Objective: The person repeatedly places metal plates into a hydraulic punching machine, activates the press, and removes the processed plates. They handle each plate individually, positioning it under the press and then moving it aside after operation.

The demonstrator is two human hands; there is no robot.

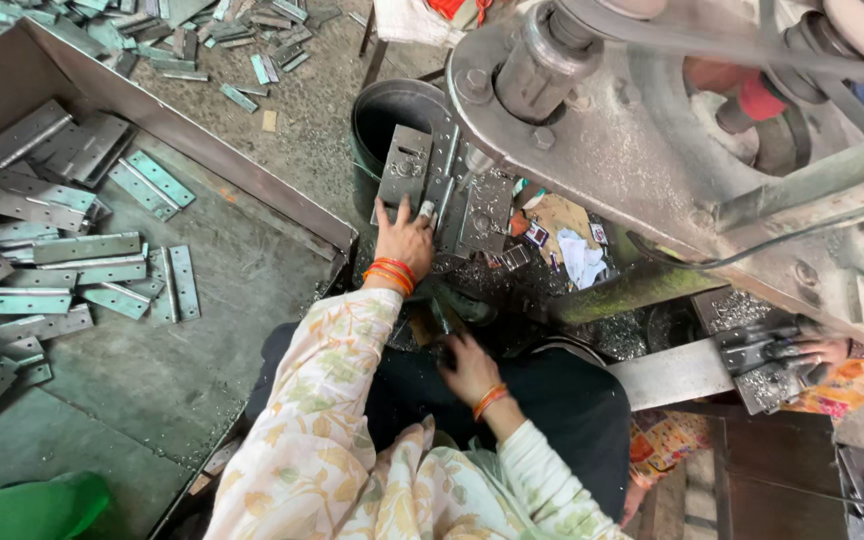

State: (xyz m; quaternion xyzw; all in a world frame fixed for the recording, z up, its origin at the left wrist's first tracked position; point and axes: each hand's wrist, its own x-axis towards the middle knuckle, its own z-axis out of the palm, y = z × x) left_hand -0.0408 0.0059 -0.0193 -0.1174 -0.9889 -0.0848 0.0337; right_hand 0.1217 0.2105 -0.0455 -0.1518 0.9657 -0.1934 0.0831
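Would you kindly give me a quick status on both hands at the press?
Left hand flat on hinge plate at the press. Right hand low by the lap, grip unclear. Another person's hand on parts, far right.

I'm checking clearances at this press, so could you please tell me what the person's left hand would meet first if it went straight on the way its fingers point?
Probably the open metal hinge on the machine bed: the left hand already touches its lower edge.

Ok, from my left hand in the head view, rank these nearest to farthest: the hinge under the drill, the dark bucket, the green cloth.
1. Hinge under the drill: touching the left hand, just above it.
2. Dark bucket: behind the hinge, farther up.
3. Green cloth: far lower left corner.
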